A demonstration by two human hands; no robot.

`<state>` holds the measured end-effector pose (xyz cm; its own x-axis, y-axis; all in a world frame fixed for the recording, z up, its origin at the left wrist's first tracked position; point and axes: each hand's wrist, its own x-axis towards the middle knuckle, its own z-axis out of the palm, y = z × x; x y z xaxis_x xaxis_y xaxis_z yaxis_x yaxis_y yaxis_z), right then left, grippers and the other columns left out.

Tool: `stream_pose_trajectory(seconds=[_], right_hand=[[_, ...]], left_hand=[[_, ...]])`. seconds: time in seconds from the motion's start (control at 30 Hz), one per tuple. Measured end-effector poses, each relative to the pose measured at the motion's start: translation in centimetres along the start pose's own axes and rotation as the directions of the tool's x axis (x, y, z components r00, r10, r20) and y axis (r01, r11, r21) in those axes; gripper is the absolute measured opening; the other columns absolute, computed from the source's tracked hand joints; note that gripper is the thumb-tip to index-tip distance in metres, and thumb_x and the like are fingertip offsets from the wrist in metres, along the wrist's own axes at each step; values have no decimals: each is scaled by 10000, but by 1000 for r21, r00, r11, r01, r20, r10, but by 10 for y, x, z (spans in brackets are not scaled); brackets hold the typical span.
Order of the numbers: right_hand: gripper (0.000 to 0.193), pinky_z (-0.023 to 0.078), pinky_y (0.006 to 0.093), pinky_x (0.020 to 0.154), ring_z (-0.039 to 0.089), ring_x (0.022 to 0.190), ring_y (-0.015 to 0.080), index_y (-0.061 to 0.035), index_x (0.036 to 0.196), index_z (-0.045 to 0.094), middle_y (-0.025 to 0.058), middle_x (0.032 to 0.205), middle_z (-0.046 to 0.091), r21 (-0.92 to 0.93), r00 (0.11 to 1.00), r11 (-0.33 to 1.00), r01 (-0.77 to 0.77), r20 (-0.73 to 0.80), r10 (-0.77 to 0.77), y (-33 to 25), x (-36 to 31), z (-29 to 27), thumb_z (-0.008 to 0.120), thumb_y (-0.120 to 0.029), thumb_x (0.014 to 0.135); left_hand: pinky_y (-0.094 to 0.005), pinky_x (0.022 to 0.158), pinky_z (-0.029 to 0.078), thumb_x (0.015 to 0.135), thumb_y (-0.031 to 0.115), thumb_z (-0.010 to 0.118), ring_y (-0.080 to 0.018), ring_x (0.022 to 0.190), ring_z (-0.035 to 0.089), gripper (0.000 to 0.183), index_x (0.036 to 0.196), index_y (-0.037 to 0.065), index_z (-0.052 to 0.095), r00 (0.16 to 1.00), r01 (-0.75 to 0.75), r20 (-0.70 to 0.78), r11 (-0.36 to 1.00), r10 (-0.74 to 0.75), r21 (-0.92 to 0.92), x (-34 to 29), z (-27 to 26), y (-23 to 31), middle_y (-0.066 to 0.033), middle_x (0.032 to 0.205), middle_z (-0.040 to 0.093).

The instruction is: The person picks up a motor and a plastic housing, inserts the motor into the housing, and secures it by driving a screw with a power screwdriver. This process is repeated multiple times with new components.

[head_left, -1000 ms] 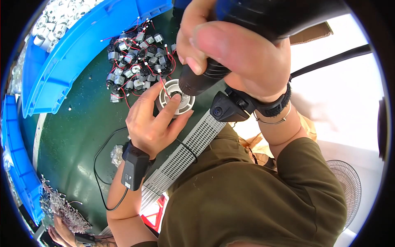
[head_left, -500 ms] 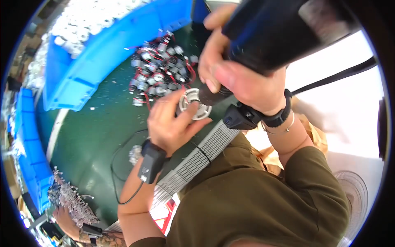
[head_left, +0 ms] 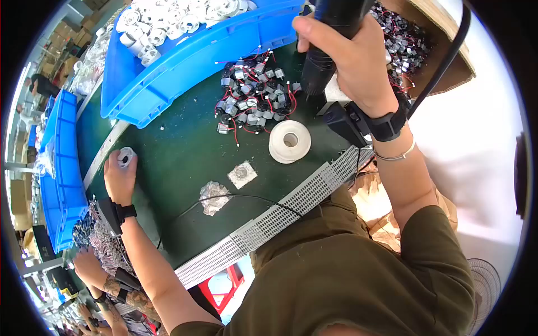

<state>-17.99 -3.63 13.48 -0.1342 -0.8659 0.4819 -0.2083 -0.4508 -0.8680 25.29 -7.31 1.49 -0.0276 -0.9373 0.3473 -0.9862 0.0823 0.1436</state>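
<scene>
Far out at the left, my left hand [head_left: 119,180] is closed on a small white round plastic part [head_left: 126,157] with a dark centre. My right hand [head_left: 364,67] grips a black electric screwdriver [head_left: 320,68], its tip pointing down at the green tabletop. Left of that tip lies a heap of small silver motors [head_left: 252,106] with red and black wires. Nearer to me, between the hands, a white round spool-shaped piece [head_left: 282,156] with a centre hole rests on the table. A small whitish square block [head_left: 242,175] and a crumpled clear wad [head_left: 214,197] lie beside it.
A blue bin [head_left: 162,95] of white round parts stands at the back; another blue bin [head_left: 60,168] is at the left. A cardboard box [head_left: 448,70] at the right holds more motors. A black cable [head_left: 252,196] crosses the front. A co-worker's hand [head_left: 89,269] works lower left.
My left hand has moved left, away from the screwdriver tip, with a white round part. My right hand has carried the screwdriver up and away. The spool-shaped piece now shows uncovered.
</scene>
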Motion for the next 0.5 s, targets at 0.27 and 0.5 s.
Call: stream_pose_trajectory(seconds=[0.27, 0.5], right_hand=[[182, 451, 238, 536, 565, 583, 98, 9, 827, 571, 30, 653, 584, 529, 806, 706, 470, 69, -588, 49, 19, 4, 702, -99, 762], [210, 455, 322, 707, 541, 721, 177, 39, 988, 497, 117, 880, 564, -31, 896, 954, 297, -335, -290, 30, -8, 28, 568, -2, 795]], left_hand=[[-396, 766, 459, 724, 255, 713, -324, 890, 577, 352, 972, 22, 624, 888, -457, -68, 856, 455, -243, -17, 13, 174, -136, 956, 625], [-303, 716, 486, 750, 149, 717, -193, 806, 613, 271, 947, 1, 603, 943, -91, 186, 752, 275, -653, -8, 44, 170, -100, 910, 638]])
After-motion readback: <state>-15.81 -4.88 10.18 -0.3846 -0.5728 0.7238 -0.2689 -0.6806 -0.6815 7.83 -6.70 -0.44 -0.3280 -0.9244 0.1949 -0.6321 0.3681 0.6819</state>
